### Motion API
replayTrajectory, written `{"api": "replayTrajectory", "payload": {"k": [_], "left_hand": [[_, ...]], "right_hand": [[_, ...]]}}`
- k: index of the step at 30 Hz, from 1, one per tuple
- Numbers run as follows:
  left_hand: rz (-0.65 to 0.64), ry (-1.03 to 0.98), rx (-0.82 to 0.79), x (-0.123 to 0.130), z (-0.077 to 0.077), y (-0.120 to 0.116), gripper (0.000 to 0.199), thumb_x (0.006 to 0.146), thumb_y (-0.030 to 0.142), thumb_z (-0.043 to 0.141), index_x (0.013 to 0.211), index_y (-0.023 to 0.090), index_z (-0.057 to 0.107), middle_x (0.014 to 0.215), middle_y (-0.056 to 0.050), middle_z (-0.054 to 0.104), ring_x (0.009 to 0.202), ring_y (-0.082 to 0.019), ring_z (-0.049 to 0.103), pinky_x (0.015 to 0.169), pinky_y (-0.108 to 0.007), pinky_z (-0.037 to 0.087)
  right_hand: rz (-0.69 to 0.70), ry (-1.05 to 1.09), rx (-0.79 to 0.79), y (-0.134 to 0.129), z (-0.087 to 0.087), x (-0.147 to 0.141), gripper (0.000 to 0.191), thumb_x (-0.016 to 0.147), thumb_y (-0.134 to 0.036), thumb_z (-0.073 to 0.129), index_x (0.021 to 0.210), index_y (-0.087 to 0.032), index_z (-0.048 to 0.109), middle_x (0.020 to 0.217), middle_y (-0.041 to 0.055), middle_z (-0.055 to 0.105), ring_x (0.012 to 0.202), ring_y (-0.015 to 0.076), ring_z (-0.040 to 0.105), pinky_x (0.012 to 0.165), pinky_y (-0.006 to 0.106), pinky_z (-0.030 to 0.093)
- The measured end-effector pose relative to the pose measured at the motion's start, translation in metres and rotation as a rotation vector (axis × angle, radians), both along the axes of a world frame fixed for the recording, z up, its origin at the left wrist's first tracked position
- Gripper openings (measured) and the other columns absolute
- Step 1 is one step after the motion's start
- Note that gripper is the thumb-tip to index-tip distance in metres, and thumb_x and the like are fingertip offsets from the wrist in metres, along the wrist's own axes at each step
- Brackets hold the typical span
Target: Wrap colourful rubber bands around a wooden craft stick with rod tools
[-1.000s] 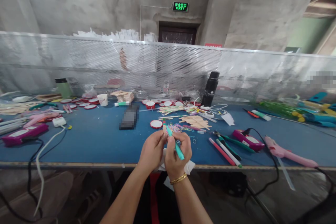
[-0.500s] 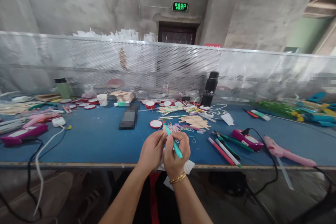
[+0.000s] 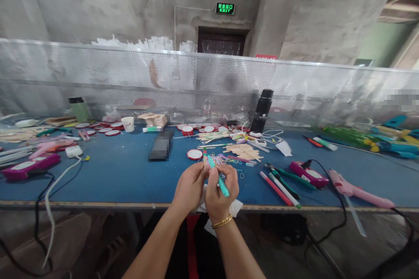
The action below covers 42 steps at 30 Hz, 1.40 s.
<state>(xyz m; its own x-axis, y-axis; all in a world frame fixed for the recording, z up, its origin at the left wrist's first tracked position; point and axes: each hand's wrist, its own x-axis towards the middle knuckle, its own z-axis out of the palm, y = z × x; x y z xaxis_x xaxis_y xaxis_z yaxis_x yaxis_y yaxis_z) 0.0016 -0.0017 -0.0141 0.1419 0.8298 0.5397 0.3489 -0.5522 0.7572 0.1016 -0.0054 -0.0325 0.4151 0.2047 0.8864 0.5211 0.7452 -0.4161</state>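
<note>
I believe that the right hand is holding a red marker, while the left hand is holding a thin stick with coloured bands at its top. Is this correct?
Not quite: the colour of the marker is wrong. The head view shows that the right hand holds a turquoise one, while the left hand holds a thin stick with coloured bands at its top.

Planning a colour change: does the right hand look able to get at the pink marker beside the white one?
Probably yes: mostly bare tabletop separates the right hand from the pink marker. The hand's grip is taken by the teal marker, though, which likely needs setting down first.
</note>
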Motion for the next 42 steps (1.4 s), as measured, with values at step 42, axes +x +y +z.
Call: {"api": "replayTrajectory", "payload": {"k": [42], "left_hand": [[0.050,-0.041,-0.025,0.0007,0.0035,0.0001,0.033,0.104,0.039,0.050,0.092,0.018,0.073,0.088,-0.005,0.074,0.084,-0.021,0.065,0.076,-0.029,0.048]], "right_hand": [[-0.011,-0.013,-0.059,0.0040,0.0008,0.0012,0.009,0.102,-0.028,0.059,0.100,-0.021,0.064,0.091,0.0037,0.072,0.085,0.0192,0.070,0.082,0.036,0.054]]}}
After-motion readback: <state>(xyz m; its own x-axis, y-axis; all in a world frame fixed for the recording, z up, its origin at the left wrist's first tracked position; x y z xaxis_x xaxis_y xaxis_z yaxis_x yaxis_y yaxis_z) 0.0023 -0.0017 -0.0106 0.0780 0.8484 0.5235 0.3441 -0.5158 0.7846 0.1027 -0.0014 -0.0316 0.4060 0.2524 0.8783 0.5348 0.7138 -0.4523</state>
